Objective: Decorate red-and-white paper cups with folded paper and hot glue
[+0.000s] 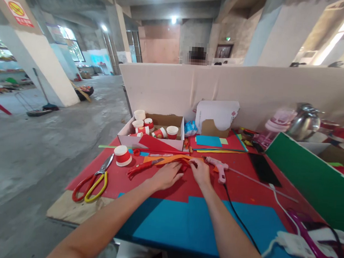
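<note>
My left hand point(167, 176) lies flat with its fingers stretched out, pressing on red and orange paper at the middle of the table. My right hand point(200, 171) is curled in, with thumb and fingertips pinched at the right part of the orange paper strip point(174, 158). Left of the hands lies a long red item point(141, 168) with a darker narrow end; its kind is unclear. Beside my right hand rests a pink glue gun point(220, 168) with a black cord. A red-and-white paper cup point(122, 156) stands upside down to the left.
Large scissors point(93, 182) with red and yellow handles lie at the left edge. Behind stands a cardboard box point(151, 142) of paper cups. Blue sheets point(165, 223) cover the front edge. To the right are a black phone point(264, 169), a green board point(312, 182) and a power strip point(302, 246).
</note>
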The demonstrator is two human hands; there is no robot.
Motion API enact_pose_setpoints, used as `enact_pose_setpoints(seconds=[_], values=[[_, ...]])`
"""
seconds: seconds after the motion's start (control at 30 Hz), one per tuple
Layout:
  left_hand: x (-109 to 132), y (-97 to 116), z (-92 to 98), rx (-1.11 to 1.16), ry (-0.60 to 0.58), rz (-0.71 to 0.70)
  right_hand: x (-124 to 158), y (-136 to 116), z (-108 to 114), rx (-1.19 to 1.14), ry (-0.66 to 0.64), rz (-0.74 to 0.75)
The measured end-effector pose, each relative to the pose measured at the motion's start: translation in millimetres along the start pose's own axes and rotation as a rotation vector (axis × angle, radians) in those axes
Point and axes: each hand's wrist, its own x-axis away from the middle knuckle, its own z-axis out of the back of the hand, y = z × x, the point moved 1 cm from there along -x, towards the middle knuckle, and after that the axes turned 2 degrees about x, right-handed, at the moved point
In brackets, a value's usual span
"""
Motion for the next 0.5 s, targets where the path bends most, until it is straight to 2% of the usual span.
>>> enact_pose_setpoints(seconds=[0.07,0.1,0.2,0.27,0.37,0.43,0.5], values=[[-6.8,2.3,-0.8,-0.043,-0.028,0.068,0.3,-0.3,0.7,-0.004,-0.009,-0.008],[-8.3,4.1,-0.8,-0.049,-0.054,0.040,0.3,0.1,0.9,-0.009,-0.014,-0.011],[-4.7,9.2,0.7,0.001,-0.121,-0.213,-0.1,2.3,0.5,-0.024,-0.021,-0.017],[-1.3,9.2,1.7,0.038,-0.095,-0.298,-0.6,3.9,-0.5,-0.033,-0.026,-0.019],[-6.0,6.3,-0.6,0.004,-0.016,-0.155,-0.9,5.2,-1.3,-0.032,-0.018,-0.021],[-12.4,7.2,-4.1,-0.034,-0.033,-0.055,-0.7,5.4,-0.9,-0.023,-0.015,-0.010],[-14.7,11.6,-6.0,-0.024,-0.081,-0.091,-0.5,5.8,-0.5,-0.021,-0.023,0.002]])
